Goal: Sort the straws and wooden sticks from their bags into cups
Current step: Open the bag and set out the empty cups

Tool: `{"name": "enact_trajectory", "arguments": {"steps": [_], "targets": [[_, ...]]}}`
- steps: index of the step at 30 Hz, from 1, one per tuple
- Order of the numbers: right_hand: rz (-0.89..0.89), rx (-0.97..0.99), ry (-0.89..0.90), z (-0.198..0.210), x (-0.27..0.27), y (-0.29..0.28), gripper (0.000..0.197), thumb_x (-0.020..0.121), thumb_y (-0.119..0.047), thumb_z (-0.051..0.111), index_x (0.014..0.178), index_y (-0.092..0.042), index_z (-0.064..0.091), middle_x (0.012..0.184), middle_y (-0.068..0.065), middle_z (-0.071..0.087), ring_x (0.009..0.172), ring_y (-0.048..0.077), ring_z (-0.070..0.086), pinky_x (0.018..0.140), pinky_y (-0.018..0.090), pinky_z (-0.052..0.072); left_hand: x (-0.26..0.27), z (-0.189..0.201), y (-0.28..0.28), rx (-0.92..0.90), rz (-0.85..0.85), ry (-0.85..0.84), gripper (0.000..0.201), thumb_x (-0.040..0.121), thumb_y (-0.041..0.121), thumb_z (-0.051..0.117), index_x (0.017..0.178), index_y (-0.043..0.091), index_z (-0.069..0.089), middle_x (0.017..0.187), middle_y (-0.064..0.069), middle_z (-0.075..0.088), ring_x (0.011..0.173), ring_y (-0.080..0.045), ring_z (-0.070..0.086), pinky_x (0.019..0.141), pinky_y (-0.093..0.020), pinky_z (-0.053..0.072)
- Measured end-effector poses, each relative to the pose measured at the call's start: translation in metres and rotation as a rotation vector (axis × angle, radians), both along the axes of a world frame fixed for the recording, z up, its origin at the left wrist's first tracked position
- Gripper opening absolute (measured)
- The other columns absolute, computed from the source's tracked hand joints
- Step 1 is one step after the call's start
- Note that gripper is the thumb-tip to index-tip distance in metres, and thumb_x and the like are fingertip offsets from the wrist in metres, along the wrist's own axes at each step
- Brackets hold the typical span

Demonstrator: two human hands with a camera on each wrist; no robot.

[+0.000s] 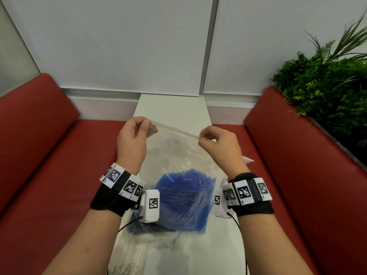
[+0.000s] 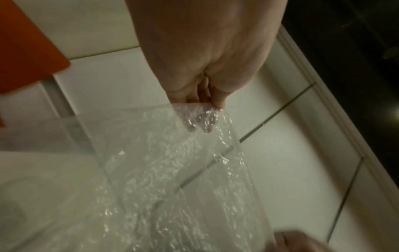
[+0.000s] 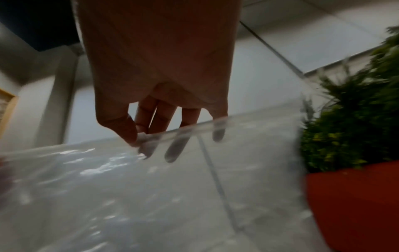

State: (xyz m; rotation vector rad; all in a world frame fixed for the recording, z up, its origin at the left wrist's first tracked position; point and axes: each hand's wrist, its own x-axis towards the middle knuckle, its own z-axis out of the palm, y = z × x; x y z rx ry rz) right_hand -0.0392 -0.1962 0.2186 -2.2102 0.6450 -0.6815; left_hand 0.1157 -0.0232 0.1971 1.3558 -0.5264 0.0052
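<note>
A clear plastic bag point(image 1: 178, 153) with a bundle of blue straws point(image 1: 184, 197) in its lower part hangs above the white table point(image 1: 170, 106). My left hand point(image 1: 137, 130) pinches the bag's top edge at its left corner; my right hand point(image 1: 206, 137) pinches the same edge at the right. The left wrist view shows my left hand point(image 2: 207, 102) with fingers behind the film of the bag point(image 2: 172, 170). In the right wrist view my right hand point(image 3: 138, 138) holds the bag's rim point(image 3: 194, 129) between thumb and fingers. Pale wooden sticks point(image 1: 129, 253) lie in a second bag below.
Red benches point(image 1: 49, 155) flank the narrow table on both sides. Green plants point(image 1: 325, 90) stand behind the right bench. A white wall closes off the far end. No cups are visible.
</note>
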Motion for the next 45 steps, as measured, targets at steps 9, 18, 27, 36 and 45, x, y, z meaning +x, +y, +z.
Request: {"name": "enact_trajectory", "arguments": {"steps": [9,18,27,36,45], "targets": [[-0.155,0.059,0.105,-0.012,-0.052,-0.045,0.008,0.071,-0.040,0.066,0.076,-0.037,0.071,0.079,-0.018,0.072,0.081,0.000,0.066,0.081,0.042,0.058,0.020,-0.008,0.015,-0.123,0.141,0.129,0.012,0.102,0.012,0.048,0.097,0.010,0.059,0.088,-0.015,0.067,0.071,-0.010,0.069,0.075,-0.024,0.056],[0.197,0.014,0.215,-0.002,-0.023,-0.014,0.025,0.095,-0.020,0.069,0.117,-0.030,0.073,0.102,-0.013,0.073,0.091,-0.006,0.065,0.085,0.013,0.047,-0.002,-0.006,-0.010,-0.082,-0.137,0.130,0.013,0.104,0.020,0.043,0.101,0.015,0.055,0.073,0.003,0.064,0.066,-0.015,0.064,0.068,-0.030,0.056],[0.141,0.457,-0.037,-0.001,-0.013,0.011,0.001,0.089,-0.001,0.077,0.089,-0.001,0.076,0.073,0.011,0.075,0.064,0.025,0.076,0.064,0.028,0.061,-0.032,0.016,-0.007,0.624,0.082,-0.222,0.059,0.084,0.068,0.057,0.061,0.014,0.065,0.054,0.001,0.064,0.052,-0.008,0.060,0.055,-0.010,0.041],[0.354,0.654,0.160,-0.010,-0.025,0.017,0.017,0.093,-0.006,0.073,0.105,0.007,0.074,0.100,0.020,0.077,0.091,0.028,0.072,0.087,0.040,0.060,-0.053,0.004,-0.014,0.357,-0.549,0.415,0.024,0.098,0.012,0.058,0.101,-0.011,0.065,0.093,-0.025,0.072,0.086,-0.036,0.073,0.077,-0.036,0.061],[0.353,0.770,0.149,0.012,-0.038,0.020,0.012,0.098,-0.013,0.067,0.094,-0.003,0.072,0.096,0.024,0.075,0.085,0.030,0.075,0.081,0.037,0.062,-0.060,0.017,-0.012,0.134,-0.434,0.424,0.020,0.089,0.017,0.070,0.091,-0.002,0.075,0.080,-0.013,0.068,0.074,-0.022,0.066,0.071,-0.032,0.058]]}}
